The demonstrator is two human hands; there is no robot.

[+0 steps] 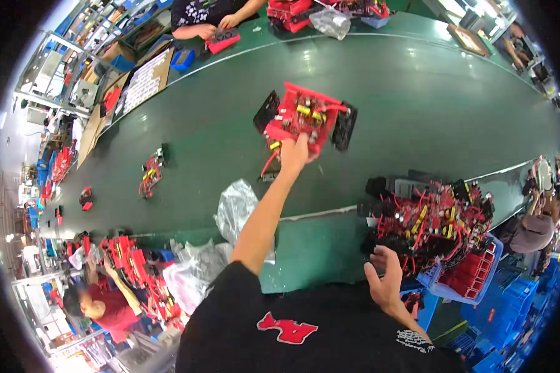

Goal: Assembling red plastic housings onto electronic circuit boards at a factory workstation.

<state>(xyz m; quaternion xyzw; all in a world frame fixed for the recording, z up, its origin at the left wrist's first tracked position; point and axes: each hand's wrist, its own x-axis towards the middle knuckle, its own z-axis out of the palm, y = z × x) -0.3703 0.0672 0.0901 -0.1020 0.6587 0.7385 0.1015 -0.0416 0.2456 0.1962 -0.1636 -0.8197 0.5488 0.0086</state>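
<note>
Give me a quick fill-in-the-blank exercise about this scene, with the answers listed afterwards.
The person's hand gripping the red plastic housing with exposed circuitry is the ____ one.
The wide, flat work surface is coloured ____.
The lilac-blue plastic crate holds parts coloured ____.
Near the tangled heap of red circuit boards, the person's other hand holds ____.

Missing words: left; green; red; nothing.

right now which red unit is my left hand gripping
The red unit flanked by black panels: only it touches your left hand; heaped units lie near your right hand.
</note>
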